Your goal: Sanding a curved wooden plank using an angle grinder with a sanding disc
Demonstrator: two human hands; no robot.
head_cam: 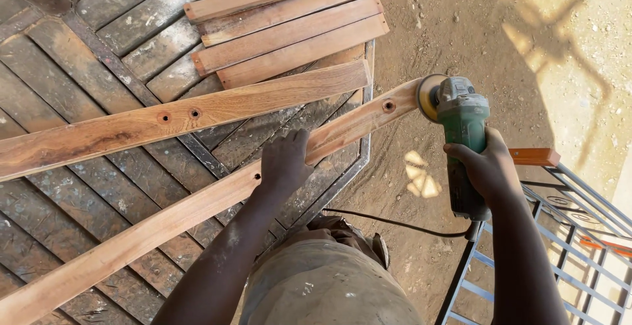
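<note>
While the left hand presses clenched on the long curved pale wooden slat, the right hand grasps a green angle grinder; its disc touches the slat's far end.

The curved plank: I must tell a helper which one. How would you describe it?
On the dark slatted platform, find the left hand. It presses the curved plank, whose end meets the green grinder. Unlike its straight neighbours, it bends.
</note>
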